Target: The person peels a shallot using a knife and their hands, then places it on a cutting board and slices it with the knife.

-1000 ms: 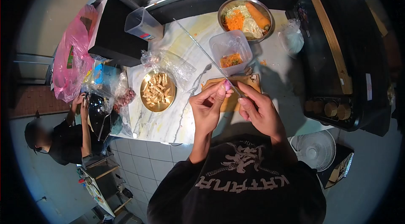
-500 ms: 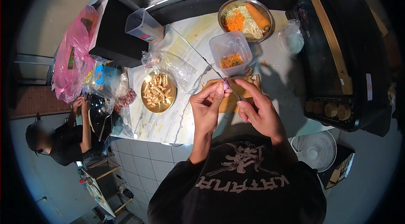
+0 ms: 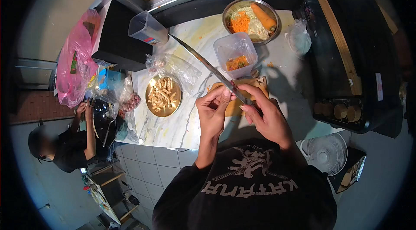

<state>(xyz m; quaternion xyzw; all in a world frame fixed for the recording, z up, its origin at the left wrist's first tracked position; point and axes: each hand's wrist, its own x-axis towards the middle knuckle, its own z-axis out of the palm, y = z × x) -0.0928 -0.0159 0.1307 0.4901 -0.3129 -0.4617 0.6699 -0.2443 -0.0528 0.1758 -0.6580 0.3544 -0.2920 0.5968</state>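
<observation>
My right hand (image 3: 269, 119) grips the handle end of a long knife (image 3: 203, 60), whose blade points up and left across the counter. My left hand (image 3: 211, 109) pinches a small shallot, mostly hidden now behind the blade and my fingertips. Knife and shallot meet between my hands, above a wooden cutting board (image 3: 234, 108). Just beyond the board stands a clear plastic tub (image 3: 236, 43) with orange shreds in its bottom.
A steel bowl (image 3: 277, 17) holds a carrot and shredded vegetables. Left lie a gold plate (image 3: 177, 102) of pale pieces and a plastic bag (image 3: 184, 72). A black oven (image 3: 333, 52) stands right. Another person (image 3: 71, 152) works at far left beside a dark pan (image 3: 103, 119).
The knife has turned from edge-on so its blade face shows, and it now covers the shallot. My right fingers have shifted slightly; my left hand stays almost in place.
</observation>
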